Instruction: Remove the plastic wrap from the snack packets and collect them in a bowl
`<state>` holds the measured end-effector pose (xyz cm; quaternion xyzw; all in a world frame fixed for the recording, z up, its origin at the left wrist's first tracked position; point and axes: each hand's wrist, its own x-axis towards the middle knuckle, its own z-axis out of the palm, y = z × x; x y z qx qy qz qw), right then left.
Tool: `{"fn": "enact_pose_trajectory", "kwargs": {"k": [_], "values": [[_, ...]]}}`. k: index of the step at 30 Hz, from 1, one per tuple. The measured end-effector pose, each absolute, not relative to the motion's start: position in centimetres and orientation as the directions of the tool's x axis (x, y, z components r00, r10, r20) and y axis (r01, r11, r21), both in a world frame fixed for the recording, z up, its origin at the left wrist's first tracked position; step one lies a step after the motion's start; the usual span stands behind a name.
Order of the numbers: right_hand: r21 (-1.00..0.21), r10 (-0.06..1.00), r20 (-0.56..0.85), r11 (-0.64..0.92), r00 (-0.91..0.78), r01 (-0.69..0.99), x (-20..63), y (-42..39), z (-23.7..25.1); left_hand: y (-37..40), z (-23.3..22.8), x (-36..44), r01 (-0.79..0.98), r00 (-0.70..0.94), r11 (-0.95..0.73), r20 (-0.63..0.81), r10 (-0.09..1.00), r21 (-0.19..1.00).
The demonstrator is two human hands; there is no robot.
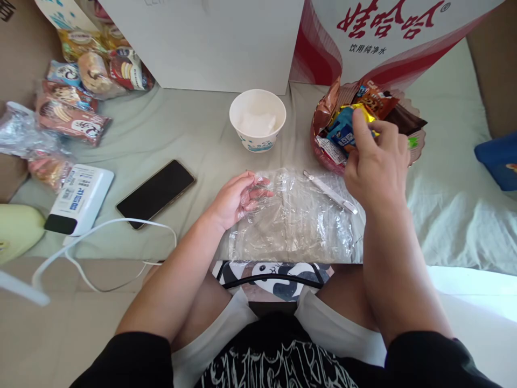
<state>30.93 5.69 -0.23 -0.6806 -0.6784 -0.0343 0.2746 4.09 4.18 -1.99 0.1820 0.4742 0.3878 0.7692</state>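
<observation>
My right hand reaches over a pink, glassy bowl of wrapped snacks. Its thumb and fingers close on a blue-and-gold snack packet that still lies among the others. My left hand rests at the left edge of a clear plastic bag spread flat on the cloth. Crinkled film lies around its loosely curled fingers and in its palm. A narrow white wrapped strip lies across the plastic. Beyond my left hand stands a white paper cup with something white inside.
To the left lie a black phone, a white device with a cable, and several packaged snacks. Large white and red-and-white boxes stand behind. A blue object sits at the right edge.
</observation>
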Motion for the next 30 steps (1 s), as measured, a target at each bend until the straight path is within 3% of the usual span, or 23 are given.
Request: {"fn": "enact_pose_trajectory", "kwargs": {"k": [5,10,17,23,30], "values": [[-0.373,0.882,0.466,0.131,0.063,0.919,31.1,5.4,0.0,4.2,-2.3,4.0,-0.434,0.262,0.626,-0.573,0.776,0.648],[-0.332,0.885,0.466,0.154,0.020,0.931,31.4,5.3,-0.2,4.2,-2.4,4.0,-0.433,0.264,0.617,-0.563,0.783,0.657],[-0.329,0.942,0.318,0.003,0.107,0.944,31.1,5.6,-0.2,4.2,-2.2,4.1,-0.419,0.262,0.627,-0.573,0.776,0.657],[-0.292,0.940,0.296,-0.077,0.167,0.953,30.8,5.5,0.3,4.1,-2.0,3.9,-0.410,0.246,0.627,-0.582,0.775,0.662],[-0.154,0.983,0.175,0.073,-0.045,0.985,32.6,6.1,1.9,4.3,-2.1,4.2,-0.413,0.267,0.616,-0.558,0.786,0.671]]}}
